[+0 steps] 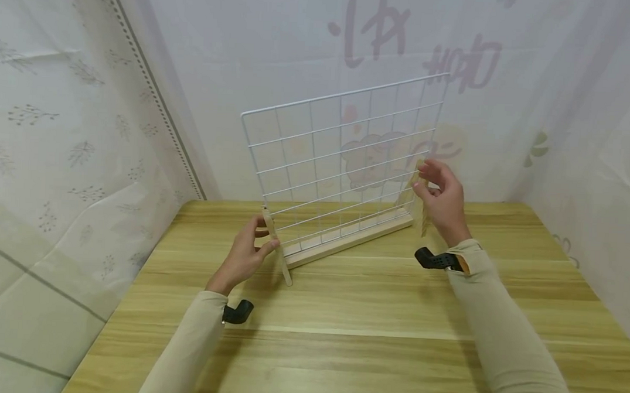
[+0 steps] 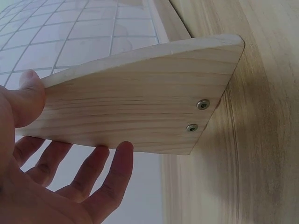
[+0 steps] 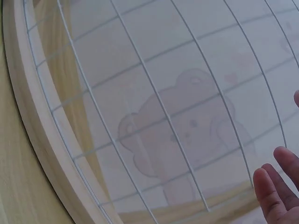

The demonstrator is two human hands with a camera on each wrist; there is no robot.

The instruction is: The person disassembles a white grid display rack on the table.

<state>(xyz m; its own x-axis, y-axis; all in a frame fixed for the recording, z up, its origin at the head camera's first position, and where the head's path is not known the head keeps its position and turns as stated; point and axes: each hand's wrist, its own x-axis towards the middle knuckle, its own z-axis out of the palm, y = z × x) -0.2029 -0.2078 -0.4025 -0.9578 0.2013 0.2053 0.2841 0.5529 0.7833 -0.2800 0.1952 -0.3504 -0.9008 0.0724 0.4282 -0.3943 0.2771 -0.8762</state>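
Note:
A white wire grid rack (image 1: 343,156) stands tilted on the table, with a wooden base bar (image 1: 352,239) along its lower edge. My left hand (image 1: 244,252) grips the left wooden side panel (image 1: 282,262) by its edges, thumb on one and fingers along the other. Two metal bolts (image 2: 202,104) show in that panel's outer face in the left wrist view. At the rack's right end my right hand (image 1: 444,199) holds the upper part of the right side panel (image 1: 423,222) between thumb and fingers. The right wrist view shows its fingertips (image 3: 266,186) beside the grid; much of the contact is hidden.
The wood-grain tabletop (image 1: 350,362) extends in front of the rack. A pale printed curtain (image 1: 301,37) hangs just behind, and others flank the table at the sides. Each wrist bears a black camera mount (image 1: 238,312).

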